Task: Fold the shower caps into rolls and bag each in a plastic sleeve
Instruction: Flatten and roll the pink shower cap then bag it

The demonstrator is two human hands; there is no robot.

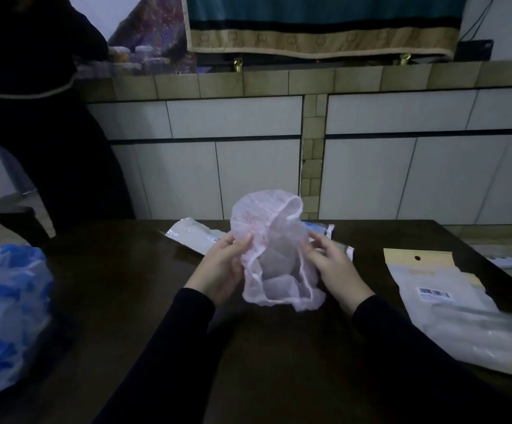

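Note:
A thin pink translucent shower cap (274,255) hangs unfolded above the dark table (279,347), its elastic opening facing me. My left hand (222,267) pinches its left edge between thumb and fingers. On the other side my right hand (329,264) pinches the right edge. Behind the cap, flat plastic sleeves (196,235) lie on the far side of the table, partly hidden by the cap and my hands.
A blue and white plastic bag (7,313) bulges at the table's left edge. A large clear packet with a barcode label (450,307) lies at the right. A person in dark clothes (34,102) stands at the back left by a tiled counter (309,79).

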